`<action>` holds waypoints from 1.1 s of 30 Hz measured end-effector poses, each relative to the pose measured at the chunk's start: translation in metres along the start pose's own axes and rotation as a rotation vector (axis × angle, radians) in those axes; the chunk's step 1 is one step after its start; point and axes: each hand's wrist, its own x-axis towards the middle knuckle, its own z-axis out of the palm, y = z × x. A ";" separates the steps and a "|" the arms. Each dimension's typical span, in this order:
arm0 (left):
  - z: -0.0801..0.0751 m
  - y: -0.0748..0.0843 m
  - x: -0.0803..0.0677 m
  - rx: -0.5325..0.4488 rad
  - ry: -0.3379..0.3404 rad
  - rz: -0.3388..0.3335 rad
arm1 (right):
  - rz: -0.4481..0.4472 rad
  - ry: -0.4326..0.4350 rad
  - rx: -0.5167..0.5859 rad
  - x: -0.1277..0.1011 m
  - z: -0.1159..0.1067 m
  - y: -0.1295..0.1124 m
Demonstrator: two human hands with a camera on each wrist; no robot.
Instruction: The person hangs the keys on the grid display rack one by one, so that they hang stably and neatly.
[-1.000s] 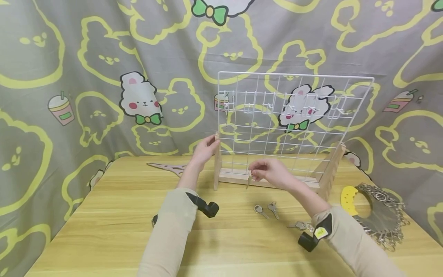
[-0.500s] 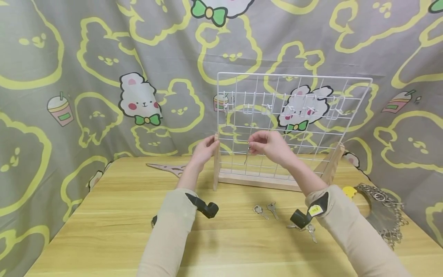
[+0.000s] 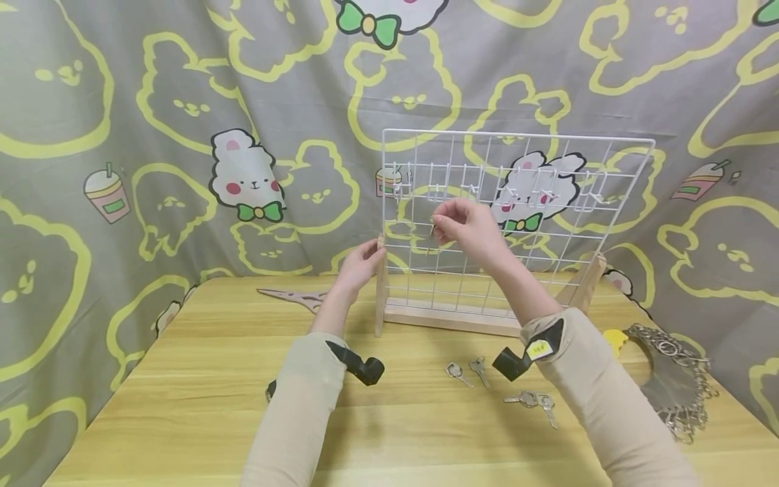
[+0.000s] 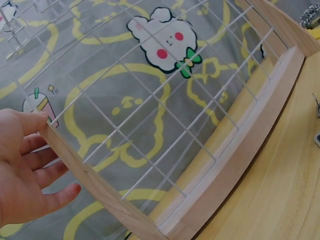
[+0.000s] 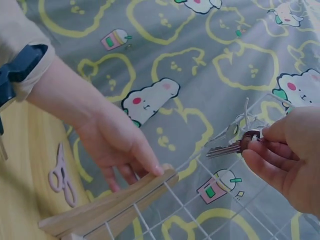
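A white wire grid rack point(image 3: 517, 138) with a wooden base point(image 3: 450, 318) stands on the table, a row of small hooks point(image 3: 544, 196) across its upper part. My left hand point(image 3: 359, 267) holds the top of the rack's left wooden post point(image 4: 95, 180), thumb on the top end and fingers behind. In front of the grid, my right hand point(image 3: 471, 230) pinches a key point(image 5: 225, 150) by its dark head; the blade points left in the right wrist view. Another key point(image 5: 231, 132) appears to hang at the leftmost hook, partly blurred.
Several loose keys point(image 3: 479, 372) lie on the table point(image 3: 182, 392) before the rack. At the right, a grey curved piece point(image 3: 669, 382) with a yellow part carries many metal rings. Pinkish scissors point(image 5: 62, 180) lie behind the left forearm. A patterned curtain point(image 3: 304, 101) hangs behind.
My right hand has risen with the key from near the rack's base to just below the hook row. The left hand has stayed on the post.
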 end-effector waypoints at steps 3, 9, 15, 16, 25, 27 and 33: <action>0.000 0.000 -0.001 0.007 0.001 0.004 | -0.002 0.047 0.063 0.003 0.001 -0.004; 0.000 0.001 -0.001 0.008 0.001 0.007 | -0.039 0.110 0.121 0.007 0.002 -0.009; 0.001 0.001 -0.002 0.010 0.008 -0.008 | -0.042 0.151 0.142 0.007 0.003 -0.013; 0.001 0.002 -0.002 0.009 0.008 -0.010 | -0.042 0.158 0.147 0.008 0.003 -0.013; 0.001 0.002 -0.001 0.003 0.005 -0.004 | -0.058 0.212 0.207 0.011 0.005 -0.016; 0.001 0.003 -0.001 0.003 0.006 -0.002 | -0.059 0.226 0.221 0.012 0.006 -0.016; 0.001 0.001 -0.001 0.000 0.005 -0.011 | -0.073 0.255 0.226 0.014 0.008 -0.015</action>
